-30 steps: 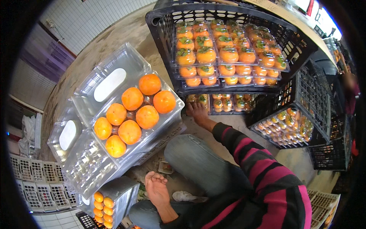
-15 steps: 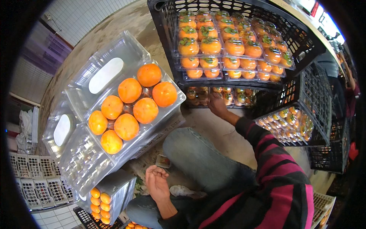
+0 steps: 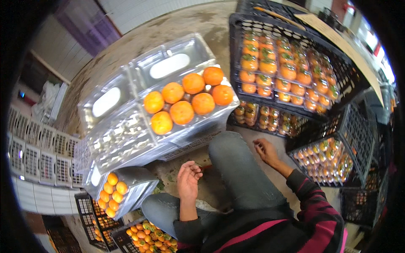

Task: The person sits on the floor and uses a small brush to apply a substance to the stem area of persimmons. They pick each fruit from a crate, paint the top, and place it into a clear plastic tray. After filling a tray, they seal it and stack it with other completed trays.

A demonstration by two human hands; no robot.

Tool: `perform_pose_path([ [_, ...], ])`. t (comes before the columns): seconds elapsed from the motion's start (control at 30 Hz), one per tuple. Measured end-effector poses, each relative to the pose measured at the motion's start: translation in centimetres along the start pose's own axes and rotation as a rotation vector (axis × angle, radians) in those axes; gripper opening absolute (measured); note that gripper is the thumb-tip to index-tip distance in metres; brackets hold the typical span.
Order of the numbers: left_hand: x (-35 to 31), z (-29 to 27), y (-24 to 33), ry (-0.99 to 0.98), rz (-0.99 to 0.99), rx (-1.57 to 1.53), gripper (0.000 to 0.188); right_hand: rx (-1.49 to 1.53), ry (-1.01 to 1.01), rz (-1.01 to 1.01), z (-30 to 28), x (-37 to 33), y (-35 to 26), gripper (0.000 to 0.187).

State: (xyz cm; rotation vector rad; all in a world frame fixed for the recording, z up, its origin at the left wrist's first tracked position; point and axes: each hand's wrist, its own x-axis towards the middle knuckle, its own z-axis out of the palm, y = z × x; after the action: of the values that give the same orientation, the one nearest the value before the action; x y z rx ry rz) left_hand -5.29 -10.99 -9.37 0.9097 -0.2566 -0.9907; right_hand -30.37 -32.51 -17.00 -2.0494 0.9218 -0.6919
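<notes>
My left hand (image 3: pixel 188 181) hovers over my lap, palm up, its fingers loosely curled and apart with nothing in them. My right hand (image 3: pixel 266 152) hangs beside my right knee, open and apart from the nearby crates. Left of my knees, a clear plastic clamshell tray (image 3: pixel 145 120) with its lid up holds several orange persimmons (image 3: pixel 182 112). It rests on a stack of similar trays, with an open, unfilled tray (image 3: pixel 122 139) beside it. Ahead on the right, a black crate (image 3: pixel 234 55) contains closed clear packs of persimmons (image 3: pixel 288 70).
More filled packs (image 3: pixel 270 117) sit below that crate. Another black crate (image 3: pixel 358 135) on the right holds packs too. Loose persimmons fill a crate (image 3: pixel 147 238) at the lower left, near a filled clear pack (image 3: pixel 113 194). White slatted crates (image 3: pixel 42 158) line the far left.
My right hand has drawn back from the packs under the black crate toward my knee. My left hand stays above my lap. The view has swung left.
</notes>
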Motion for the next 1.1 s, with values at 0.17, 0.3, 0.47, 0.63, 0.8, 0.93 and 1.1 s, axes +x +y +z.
perform_pose_path([
  [0.17, 1.2, 1.1, 2.6, -0.061, 0.028, 0.136, 0.024, -0.045, 0.267, -0.49, -4.8, 9.5, -13.9, 0.022],
  [0.3, 3.6, 2.8, 7.2, -0.173, 0.09, 0.32, 0.026, -0.095, 0.292, -0.739, -5.1, 16.3, -22.5, 0.027],
  [0.47, 5.6, 1.5, 8.7, -0.229, 0.137, 0.341, 0.027, -0.363, 0.273, -0.839, -1.8, 26.0, -25.9, 0.024],
  [0.63, 5.5, 0.0, 9.1, -0.249, 0.154, 0.318, 0.03, -0.657, 0.251, -0.824, 2.1, 34.2, -26.6, 0.021],
  [0.8, 5.7, 0.2, 9.6, -0.273, 0.132, 0.348, 0.031, -0.758, 0.219, -0.633, 2.9, 36.9, -28.5, 0.021],
  [0.93, 5.8, 0.2, 9.7, -0.261, 0.135, 0.341, 0.031, -0.714, 0.271, -0.634, 4.1, 37.7, -28.0, 0.023],
  [1.1, 5.7, 0.1, 9.2, -0.271, 0.156, 0.314, 0.031, -0.78, 0.165, -0.638, 3.5, 38.7, -28.6, 0.03],
])
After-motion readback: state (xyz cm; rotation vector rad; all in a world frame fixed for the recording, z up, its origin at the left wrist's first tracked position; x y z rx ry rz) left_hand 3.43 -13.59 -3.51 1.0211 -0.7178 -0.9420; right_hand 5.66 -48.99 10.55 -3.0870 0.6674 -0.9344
